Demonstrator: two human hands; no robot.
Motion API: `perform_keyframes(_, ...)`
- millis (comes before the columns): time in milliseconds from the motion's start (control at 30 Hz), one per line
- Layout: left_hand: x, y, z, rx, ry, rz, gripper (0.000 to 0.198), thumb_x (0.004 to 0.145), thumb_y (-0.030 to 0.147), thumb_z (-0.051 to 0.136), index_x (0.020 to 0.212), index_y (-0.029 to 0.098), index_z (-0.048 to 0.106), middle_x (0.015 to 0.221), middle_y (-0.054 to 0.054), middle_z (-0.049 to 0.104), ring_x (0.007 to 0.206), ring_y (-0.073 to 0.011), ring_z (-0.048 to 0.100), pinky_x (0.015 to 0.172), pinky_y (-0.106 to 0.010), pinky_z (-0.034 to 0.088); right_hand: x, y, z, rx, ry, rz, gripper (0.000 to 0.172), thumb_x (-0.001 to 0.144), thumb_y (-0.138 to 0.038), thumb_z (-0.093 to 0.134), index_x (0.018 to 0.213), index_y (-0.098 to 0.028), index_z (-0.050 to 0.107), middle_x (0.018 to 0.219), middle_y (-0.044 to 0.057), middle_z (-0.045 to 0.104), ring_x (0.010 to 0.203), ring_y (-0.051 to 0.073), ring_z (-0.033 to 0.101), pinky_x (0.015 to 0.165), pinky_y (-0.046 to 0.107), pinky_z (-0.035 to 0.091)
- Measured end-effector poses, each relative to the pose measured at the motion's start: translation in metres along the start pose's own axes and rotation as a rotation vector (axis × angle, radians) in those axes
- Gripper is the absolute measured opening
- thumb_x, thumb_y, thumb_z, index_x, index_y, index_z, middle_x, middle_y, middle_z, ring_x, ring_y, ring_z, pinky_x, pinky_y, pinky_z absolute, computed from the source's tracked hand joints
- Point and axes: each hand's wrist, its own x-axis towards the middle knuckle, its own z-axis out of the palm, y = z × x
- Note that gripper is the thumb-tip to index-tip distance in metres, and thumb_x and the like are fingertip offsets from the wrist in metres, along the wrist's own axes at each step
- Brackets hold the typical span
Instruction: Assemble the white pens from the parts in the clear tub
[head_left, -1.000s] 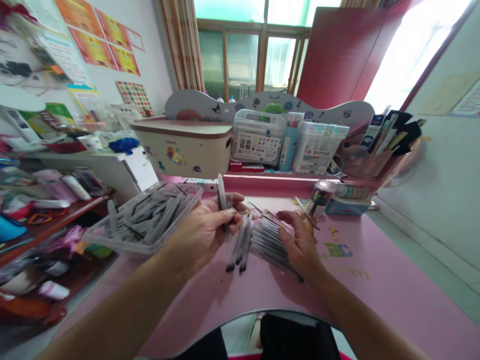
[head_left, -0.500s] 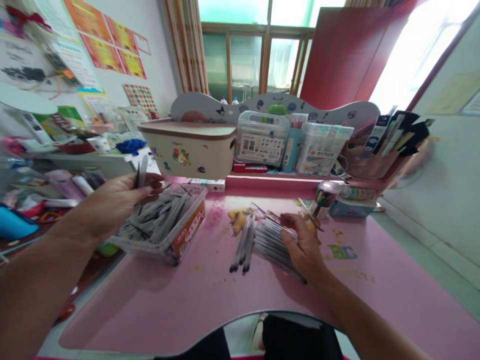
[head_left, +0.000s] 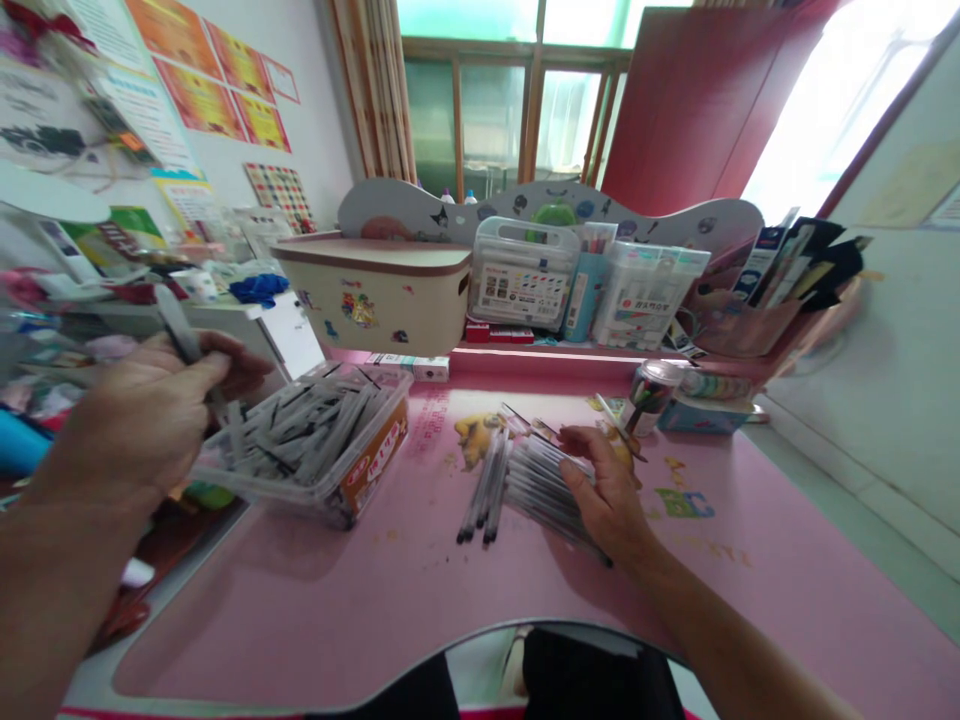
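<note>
My left hand (head_left: 127, 425) is closed around a grey pen (head_left: 178, 322), which points up and tilts over the left end of a clear plastic box (head_left: 319, 490). Many loose grey pens (head_left: 315, 430) fill that box. On the pink desk my right hand (head_left: 607, 490) curls over the right side of a row of grey pens (head_left: 544, 480) with black ends, thumb and fingers against them. Several more pens (head_left: 486, 490) lie just left of this row. Behind my right fingers, a thin pen (head_left: 619, 425) slants towards a clear can; whether the fingers touch it I cannot tell.
A clear can (head_left: 654, 390) with pens stands beside a blue box (head_left: 705, 415) on the right. Along the back shelf are a lidded cream bin (head_left: 382, 300), clear marker cases (head_left: 521, 275) and a pink pen holder (head_left: 750, 325). A cluttered side table (head_left: 225, 320) is at left.
My left hand has moved left and towards me with the pen, from the box's far edge to its left end. My right hand has stayed at the pen row.
</note>
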Motion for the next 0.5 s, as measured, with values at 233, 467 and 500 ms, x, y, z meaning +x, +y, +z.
perform_keyframes(233, -0.005, -0.008, -0.012, 0.077, 0.018, -0.035, 0.014, 0.075, 0.009, 0.06, 0.085, 0.017, 0.064, 0.074, 0.004, 0.067, 0.069, -0.011, 0.063, 0.071, -0.022, 0.051, 0.0, 0.0, 0.0, -0.002, -0.028, -0.002, 0.026, 0.091, -0.027, 0.051, 0.116, -0.021, 0.055, 0.11, 0.008, 0.062, 0.098, 0.022, 0.06, 0.088, 0.037, 0.047)
perform_keyframes(467, -0.013, -0.007, -0.018, 0.426, 0.048, 0.235, 0.024, 0.079, 0.018, 0.063, 0.102, 0.023, 0.065, 0.091, 0.005, 0.069, 0.084, -0.0144, 0.063, 0.074, -0.024, 0.049, 0.0, -0.003, -0.001, -0.025, -0.027, -0.009, 0.024, 0.091, -0.026, 0.05, 0.115, -0.022, 0.056, 0.107, 0.008, 0.062, 0.096, 0.022, 0.06, 0.085, 0.037, 0.047)
perform_keyframes(500, -0.012, -0.008, -0.021, 0.515, 0.047, 0.246, 0.023, 0.081, 0.023, 0.062, 0.104, 0.026, 0.065, 0.094, 0.005, 0.068, 0.087, -0.0157, 0.062, 0.078, -0.026, 0.049, 0.001, -0.003, -0.002, -0.024, -0.027, -0.012, 0.024, 0.091, -0.026, 0.05, 0.115, -0.022, 0.056, 0.107, 0.008, 0.062, 0.096, 0.022, 0.06, 0.085, 0.037, 0.047)
